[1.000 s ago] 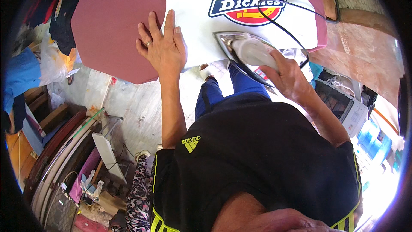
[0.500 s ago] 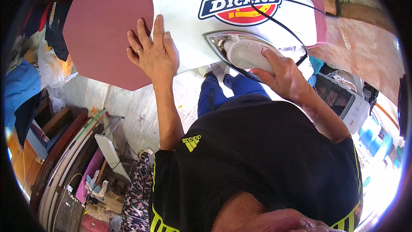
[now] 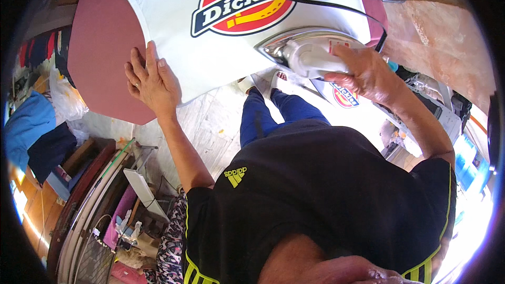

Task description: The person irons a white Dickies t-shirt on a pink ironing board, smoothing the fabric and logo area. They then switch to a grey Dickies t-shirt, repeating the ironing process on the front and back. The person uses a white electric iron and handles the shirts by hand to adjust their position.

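Though pointed, a smooth, shiny iron (image 3: pixel 302 55)

Left arm (image 3: pixel 181 150) stretched forward, left grip (image 3: pixel 153 85) palm down, fingers (image 3: pixel 151 58) extended; right arm (image 3: pixel 421 118) bent outward at the elbow (image 3: pixel 444 153), right grip (image 3: pixel 364 72) curled closed

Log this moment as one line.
left hand: open, at left edge of white cloth | right hand: gripping iron | iron: at cloth's near edge | board: under cloth

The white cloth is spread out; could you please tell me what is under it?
A maroon board shows past the cloth at its left and right. The board's middle, and anything else beneath, is covered and cannot be seen.
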{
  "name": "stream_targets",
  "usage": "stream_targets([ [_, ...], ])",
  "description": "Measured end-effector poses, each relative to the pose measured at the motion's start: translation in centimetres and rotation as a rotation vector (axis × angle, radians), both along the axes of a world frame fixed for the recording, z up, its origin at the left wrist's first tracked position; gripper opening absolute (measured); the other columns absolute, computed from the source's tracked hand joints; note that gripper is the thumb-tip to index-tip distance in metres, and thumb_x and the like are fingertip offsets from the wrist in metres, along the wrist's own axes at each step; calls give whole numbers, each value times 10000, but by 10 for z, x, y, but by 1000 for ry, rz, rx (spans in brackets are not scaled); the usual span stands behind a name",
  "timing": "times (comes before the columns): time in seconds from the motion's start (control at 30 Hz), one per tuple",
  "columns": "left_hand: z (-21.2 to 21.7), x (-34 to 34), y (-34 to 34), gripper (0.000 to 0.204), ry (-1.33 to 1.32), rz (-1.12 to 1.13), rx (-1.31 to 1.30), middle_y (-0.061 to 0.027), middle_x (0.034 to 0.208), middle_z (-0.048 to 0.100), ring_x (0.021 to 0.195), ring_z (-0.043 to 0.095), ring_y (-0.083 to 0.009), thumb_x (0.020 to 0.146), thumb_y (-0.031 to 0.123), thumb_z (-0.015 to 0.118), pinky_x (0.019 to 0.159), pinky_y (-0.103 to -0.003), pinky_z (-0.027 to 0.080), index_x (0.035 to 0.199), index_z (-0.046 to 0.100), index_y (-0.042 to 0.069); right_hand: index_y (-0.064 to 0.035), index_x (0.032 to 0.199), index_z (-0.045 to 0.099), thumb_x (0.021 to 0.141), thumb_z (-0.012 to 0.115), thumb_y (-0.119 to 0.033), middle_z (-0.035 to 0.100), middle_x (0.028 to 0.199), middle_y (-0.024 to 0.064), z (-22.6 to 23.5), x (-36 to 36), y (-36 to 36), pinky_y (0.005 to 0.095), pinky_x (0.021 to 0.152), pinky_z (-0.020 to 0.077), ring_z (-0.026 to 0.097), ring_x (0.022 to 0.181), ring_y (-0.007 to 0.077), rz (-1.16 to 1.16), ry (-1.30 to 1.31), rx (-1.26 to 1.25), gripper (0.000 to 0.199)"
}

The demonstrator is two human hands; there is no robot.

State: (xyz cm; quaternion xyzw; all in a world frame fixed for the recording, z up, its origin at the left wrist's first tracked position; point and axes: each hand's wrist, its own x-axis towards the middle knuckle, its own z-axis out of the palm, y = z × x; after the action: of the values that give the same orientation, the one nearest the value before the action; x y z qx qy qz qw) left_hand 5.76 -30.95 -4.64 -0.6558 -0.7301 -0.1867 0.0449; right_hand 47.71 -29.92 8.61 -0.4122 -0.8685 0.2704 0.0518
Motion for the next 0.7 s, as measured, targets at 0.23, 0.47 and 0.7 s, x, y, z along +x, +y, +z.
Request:
stream_targets([
  [0.23,37,84,29,547,48,-185,65,-188,1491,434,1388,352,-386,921,456,632,1043,-577,256,1399,584,194,22,1112,605,897,684,-468,719,909,255,1,61,-20,375,728,616,752,780,326,-292,62,-112,540],
  [0.47,26,267,114,531,-298,-994,96,-137,1148,592,950,616,-312,845,268,755,841,-418,506,1356,613,286,76,1135,598,915,730,-293,709,855,247,7,92,-78,441,698,574,730,778,347,-450,141,-181,450],
  [0.7,32,342,138,182,-611,-1310,-176,-130,1013,718,903,672,-321,930,141,641,833,-418,540,1082,727,87,59,1201,598,1005,600,-407,714,854,176,-3,111,-132,391,743,557,704,815,238,-801,344,-458,506],
])
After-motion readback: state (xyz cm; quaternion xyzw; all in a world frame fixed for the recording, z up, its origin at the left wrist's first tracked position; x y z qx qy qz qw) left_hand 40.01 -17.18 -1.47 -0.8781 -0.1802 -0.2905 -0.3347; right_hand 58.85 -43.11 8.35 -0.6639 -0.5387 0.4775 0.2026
